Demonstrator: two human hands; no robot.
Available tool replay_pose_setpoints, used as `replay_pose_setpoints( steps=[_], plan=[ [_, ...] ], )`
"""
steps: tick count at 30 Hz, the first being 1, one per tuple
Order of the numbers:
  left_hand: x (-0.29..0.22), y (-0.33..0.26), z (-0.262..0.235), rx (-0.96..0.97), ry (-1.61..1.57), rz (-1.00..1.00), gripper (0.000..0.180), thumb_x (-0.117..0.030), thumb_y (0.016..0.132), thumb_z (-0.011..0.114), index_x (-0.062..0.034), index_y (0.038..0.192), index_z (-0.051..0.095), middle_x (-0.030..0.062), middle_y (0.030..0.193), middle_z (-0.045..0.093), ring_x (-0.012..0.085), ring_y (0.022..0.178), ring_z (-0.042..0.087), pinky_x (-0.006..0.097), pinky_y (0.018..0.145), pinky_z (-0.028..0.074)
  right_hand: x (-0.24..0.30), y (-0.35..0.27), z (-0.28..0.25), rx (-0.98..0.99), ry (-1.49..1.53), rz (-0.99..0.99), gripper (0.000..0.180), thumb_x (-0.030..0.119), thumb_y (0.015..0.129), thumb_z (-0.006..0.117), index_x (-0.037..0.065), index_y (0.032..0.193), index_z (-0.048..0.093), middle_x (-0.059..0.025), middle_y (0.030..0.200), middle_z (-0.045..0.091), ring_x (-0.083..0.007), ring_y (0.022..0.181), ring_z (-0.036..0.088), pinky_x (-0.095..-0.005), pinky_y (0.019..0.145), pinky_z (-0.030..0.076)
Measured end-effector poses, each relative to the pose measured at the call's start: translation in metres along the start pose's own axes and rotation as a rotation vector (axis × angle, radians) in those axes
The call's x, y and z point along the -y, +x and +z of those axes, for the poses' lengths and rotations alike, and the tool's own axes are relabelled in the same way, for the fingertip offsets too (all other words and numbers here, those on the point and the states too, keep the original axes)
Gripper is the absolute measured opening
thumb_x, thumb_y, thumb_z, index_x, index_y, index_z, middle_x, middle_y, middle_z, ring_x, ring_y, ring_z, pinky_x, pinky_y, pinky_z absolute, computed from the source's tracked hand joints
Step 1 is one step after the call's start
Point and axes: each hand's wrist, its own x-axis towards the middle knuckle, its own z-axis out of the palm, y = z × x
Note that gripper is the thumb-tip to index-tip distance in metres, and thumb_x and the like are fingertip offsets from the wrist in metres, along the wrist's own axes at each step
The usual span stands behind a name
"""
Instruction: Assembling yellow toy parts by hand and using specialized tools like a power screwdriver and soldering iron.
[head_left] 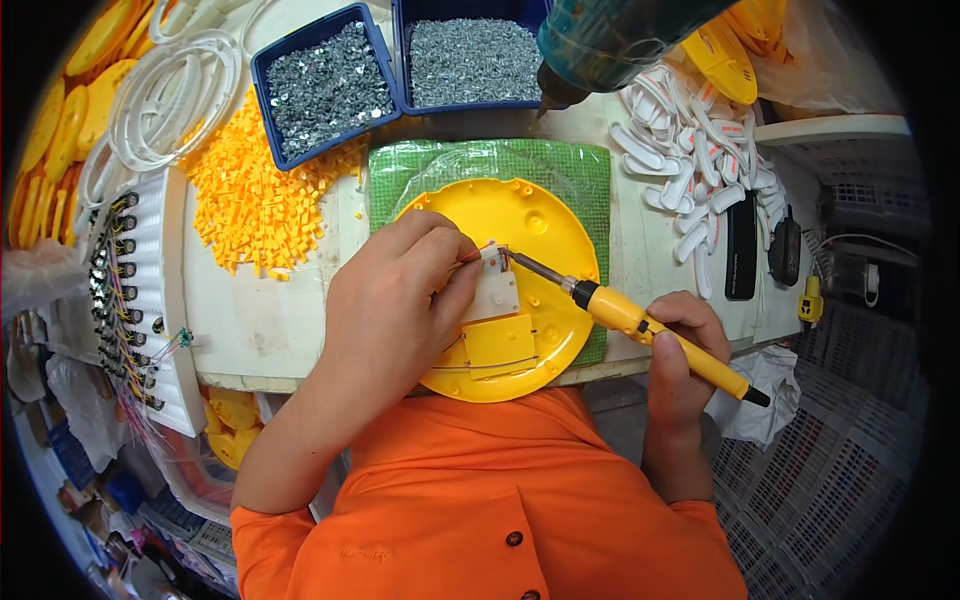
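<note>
Yellow disc (535,215) is lying on a green mat (590,165) at the bench edge. Left hand (395,290) is pinching a red wire (470,257) onto the disc's white board (497,292). Right hand (680,345) is gripping a soldering iron (640,322), tip touching the board.

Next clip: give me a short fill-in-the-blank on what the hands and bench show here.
1. The right hand holds a yellow-handled ____.
2. The left hand pinches thin wires over a round ____ disc.
3. The disc lies on a ____ mat.
4. Two ____ bins hold small metal parts.

Missing: soldering iron; yellow; green; blue
</note>
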Motion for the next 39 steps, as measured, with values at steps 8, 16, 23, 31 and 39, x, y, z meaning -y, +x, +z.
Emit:
replay_pose_setpoints(
  steps=[8, 16, 23, 31, 39],
  plan=[
    [-0.0002, 0.0009, 0.0006, 0.004, -0.004, 0.001, 0.012, -0.005, 0.084, 0.076, -0.0026, 0.09, 0.065, 0.0088, 0.09, 0.065, 0.025, 0.075, 0.065, 0.033, 0.065, 0.053, -0.0014, 0.0003, -0.0005, -0.026, -0.014, -0.067, 0.017, 0.002, 0.088, 0.061, -0.004, 0.104, 0.063, -0.0076, 0.093, 0.06, -0.0108, 0.079, 0.054, -0.0247, 0.073, 0.045],
    [-0.0002, 0.0007, 0.001, 0.009, 0.008, -0.005, 0.012, -0.006, 0.084, 0.076, -0.0028, 0.089, 0.065, 0.0089, 0.089, 0.065, 0.0263, 0.077, 0.065, 0.034, 0.065, 0.052, -0.0001, 0.0, 0.0, 0.005, -0.034, -0.02, 0.019, 0.002, 0.087, 0.061, -0.004, 0.105, 0.063, -0.0083, 0.094, 0.06, -0.0121, 0.081, 0.054, -0.026, 0.074, 0.046],
    [-0.0003, 0.0001, -0.0002, 0.022, -0.058, -0.058, 0.011, -0.004, 0.085, 0.075, -0.0021, 0.09, 0.065, 0.0087, 0.089, 0.065, 0.0234, 0.074, 0.067, 0.032, 0.064, 0.053, 0.001, 0.0003, -0.0022, -0.058, -0.018, -0.054, 0.02, 0.006, 0.089, 0.061, -0.004, 0.105, 0.063, -0.0092, 0.095, 0.06, -0.0137, 0.084, 0.056, -0.0276, 0.077, 0.048],
    [-0.001, 0.0013, 0.0015, 0.009, 0.003, 0.001, 0.013, -0.004, 0.084, 0.076, -0.0027, 0.09, 0.065, 0.0077, 0.089, 0.065, 0.0231, 0.073, 0.066, 0.032, 0.064, 0.053, -0.0005, 0.0001, 0.0003, -0.011, -0.027, -0.028, 0.019, 0.004, 0.088, 0.062, -0.004, 0.104, 0.063, -0.0088, 0.093, 0.06, -0.013, 0.082, 0.055, -0.0273, 0.075, 0.047],
    [-0.0026, 0.0023, 0.0004, 0.03, 0.031, -0.009, 0.009, -0.009, 0.083, 0.073, -0.0056, 0.088, 0.066, 0.0077, 0.09, 0.064, 0.0287, 0.083, 0.065, 0.038, 0.068, 0.054, -0.0008, 0.0009, -0.0011, -0.051, -0.016, -0.086, 0.019, 0.006, 0.088, 0.061, -0.004, 0.104, 0.063, -0.0097, 0.093, 0.06, -0.0136, 0.081, 0.055, -0.0268, 0.075, 0.047]
  ],
)
